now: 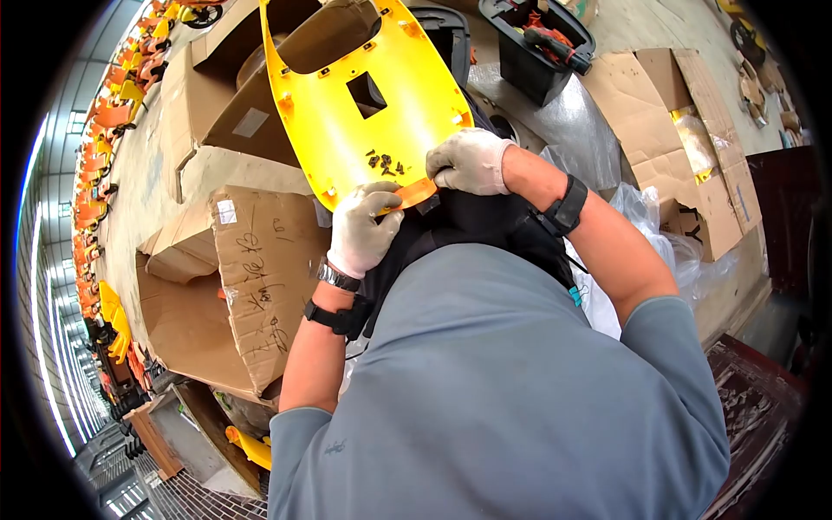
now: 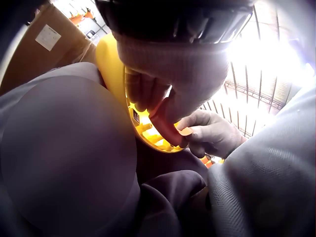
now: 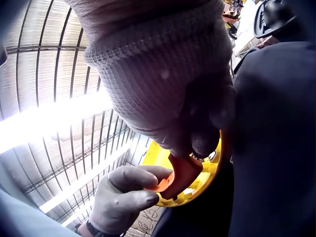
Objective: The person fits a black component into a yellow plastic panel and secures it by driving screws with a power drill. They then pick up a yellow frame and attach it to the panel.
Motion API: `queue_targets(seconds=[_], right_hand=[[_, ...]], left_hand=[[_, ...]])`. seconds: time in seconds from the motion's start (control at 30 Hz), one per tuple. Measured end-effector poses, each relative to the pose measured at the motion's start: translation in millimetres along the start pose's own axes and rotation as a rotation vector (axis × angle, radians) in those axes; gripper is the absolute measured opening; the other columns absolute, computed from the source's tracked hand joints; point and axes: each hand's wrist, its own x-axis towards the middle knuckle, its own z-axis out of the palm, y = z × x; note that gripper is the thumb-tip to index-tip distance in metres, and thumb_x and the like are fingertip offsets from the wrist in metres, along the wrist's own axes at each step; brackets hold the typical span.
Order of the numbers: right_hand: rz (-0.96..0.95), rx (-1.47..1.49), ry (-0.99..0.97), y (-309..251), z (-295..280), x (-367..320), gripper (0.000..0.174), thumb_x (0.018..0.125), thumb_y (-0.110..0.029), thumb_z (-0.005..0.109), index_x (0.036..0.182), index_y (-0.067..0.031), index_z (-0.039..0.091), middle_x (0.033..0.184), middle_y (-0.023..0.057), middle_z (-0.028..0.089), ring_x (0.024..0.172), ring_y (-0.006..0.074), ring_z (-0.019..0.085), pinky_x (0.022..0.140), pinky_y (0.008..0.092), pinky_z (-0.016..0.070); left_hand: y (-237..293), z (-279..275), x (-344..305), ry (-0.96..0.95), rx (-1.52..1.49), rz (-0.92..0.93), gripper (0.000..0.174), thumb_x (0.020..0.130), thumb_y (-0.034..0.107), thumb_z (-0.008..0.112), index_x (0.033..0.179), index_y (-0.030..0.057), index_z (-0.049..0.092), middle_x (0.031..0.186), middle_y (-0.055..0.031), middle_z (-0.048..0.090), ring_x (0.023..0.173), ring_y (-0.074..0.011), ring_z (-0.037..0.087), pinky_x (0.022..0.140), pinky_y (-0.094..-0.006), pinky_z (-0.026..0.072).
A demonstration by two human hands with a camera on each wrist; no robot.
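Note:
A large yellow plastic panel (image 1: 316, 130) with a big opening and a small square hole leans over the person's lap. Several small dark screws or clips (image 1: 386, 163) lie in a pile on it. Along its near edge is a curved orange plastic piece (image 1: 414, 192), also visible as an orange strip (image 3: 183, 175) in the right wrist view. My gloved left hand (image 1: 365, 230) pinches the left end of this piece between thumb and fingers. The gloved right hand (image 1: 469, 162) pinches its other end, fingers curled at the panel's rim.
Open cardboard boxes (image 1: 260, 277) stand at the left, with another flattened carton (image 1: 672, 130) at the right. Beyond the panel is a black bin (image 1: 539, 56) holding tools. Clear plastic wrap (image 1: 641, 217) lies by the right arm. Rows of orange and yellow vehicles (image 1: 108, 139) line the far left.

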Motion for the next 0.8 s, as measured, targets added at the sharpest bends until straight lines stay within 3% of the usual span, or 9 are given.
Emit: queue_targets(seconds=[0.1,0.5,0.8], right_hand=[[-0.069,-0.026,0.043,2.3,3.2,-1.2,0.019,0.088,-0.021,0.068,0.101,-0.0103,0.077,0.098,0.0111,0.077,0.095,0.0311,0.072,0.088,0.0410,0.0552],[-0.014,-0.130,0.020,-10.2,-0.8,-5.5,0.026,0.085,-0.026,0.071,0.105,-0.0104,0.078,0.099,0.0128,0.076,0.097,0.0315,0.072,0.090,0.0416,0.0555],[-0.046,-0.120,0.082,-3.3,10.0,-5.6,0.025,0.087,-0.025,0.073,0.107,-0.0116,0.078,0.103,0.0088,0.077,0.100,0.0296,0.072,0.093,0.0402,0.0550]], left_hand=[[-1.1,0.2,0.1,-0.032,0.066,0.064,0.014,0.077,0.001,0.075,0.091,0.0017,0.075,0.107,-0.0133,0.076,0.098,-0.0321,0.071,0.089,-0.0381,0.0568],[-5.1,7.3,-2.7,-0.029,0.147,0.058,0.008,0.078,0.008,0.075,0.086,0.0054,0.076,0.107,-0.0102,0.075,0.103,-0.0314,0.069,0.092,-0.0415,0.0549],[-6.7,7.5,-2.9,-0.017,0.166,0.107,0.011,0.075,0.006,0.078,0.085,0.0036,0.076,0.106,-0.0111,0.075,0.101,-0.0315,0.070,0.089,-0.0412,0.0559]])
